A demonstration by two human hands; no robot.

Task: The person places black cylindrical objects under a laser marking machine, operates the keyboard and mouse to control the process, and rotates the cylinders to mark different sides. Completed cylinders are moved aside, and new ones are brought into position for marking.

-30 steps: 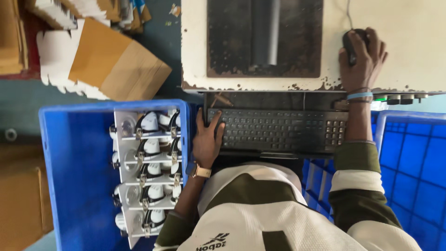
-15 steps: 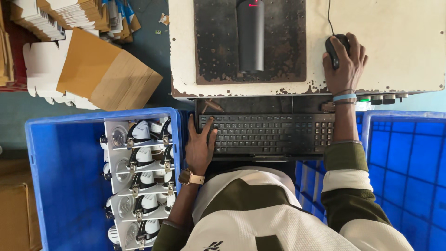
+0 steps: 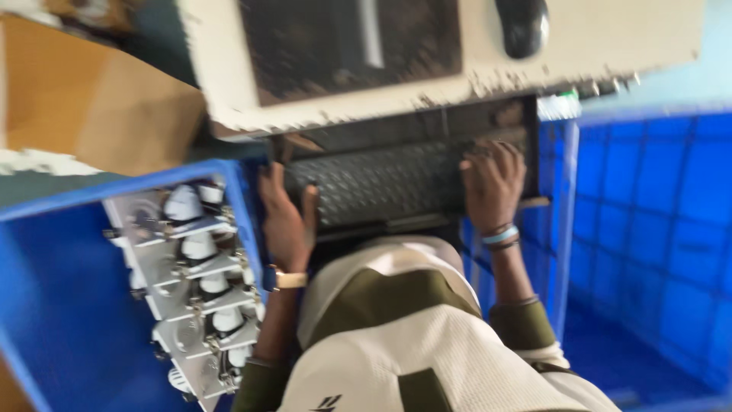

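Both hands are on the keyboard [image 3: 396,183], which sits on a dark pull-out tray [image 3: 457,122] tucked under the front edge of the desk [image 3: 595,46]. The left hand [image 3: 288,221] rests over the left end of the keyboard, fingers loosely spread and lying flat, thumb sticking out toward the keys. There's a watch [image 3: 288,279] on that wrist. The right hand [image 3: 494,183] is on the right end of the keys, fingers curled a bit and slightly apart, not gripping anything. That wrist has a light blue band [image 3: 499,235] on it.

Up on the desk, the black mouse [image 3: 521,24] sits alone near the back right corner, well apart from either hand. To its left is a dark, worn mat [image 3: 305,46] covering most of the desk's middle.

A blue crate [image 3: 61,305] stands just beside the left arm, holding a grey metal rack [image 3: 191,282] filled with white rounded parts; it's too blurry to tell what they are. Another blue crate [image 3: 648,229] stands to the right of the right arm. Brown cardboard [image 3: 91,114] lies beyond the left crate, next to the desk's left edge.
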